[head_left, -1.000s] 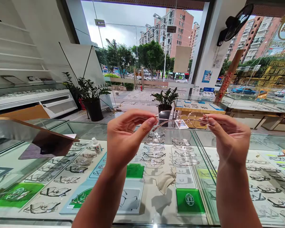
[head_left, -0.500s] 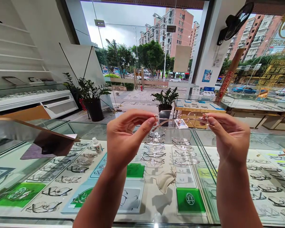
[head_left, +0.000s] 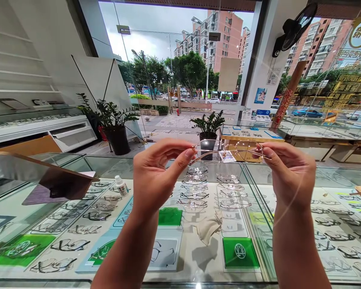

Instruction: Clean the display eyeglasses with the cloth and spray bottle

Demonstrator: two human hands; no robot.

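Note:
A thin gold-rimmed pair of eyeglasses (head_left: 231, 147) is held up level above the glass counter, its temples folded and a small white tag hanging near the bridge. At its left end my left hand (head_left: 160, 170) pinches the frame between thumb and fingers. My right hand (head_left: 290, 170) pinches the other end the same way. Below the eyeglasses, several more pairs of glasses (head_left: 195, 195) sit in rows in the display. A crumpled beige cloth (head_left: 208, 229) lies between my forearms.
The glass display counter (head_left: 198, 281) spans the front. A white bottle (head_left: 121, 186) stands at left, near a brown-framed mirror-like panel (head_left: 60, 176). Green cards (head_left: 240, 252) lie among the glasses. Beyond are potted plants (head_left: 209, 123), another display table (head_left: 252, 134) and a wall fan (head_left: 295, 30).
The view has shifted slightly, so the surroundings sit a little further left. The eyeglasses have tilted slightly, with both hands keeping their pinch on them.

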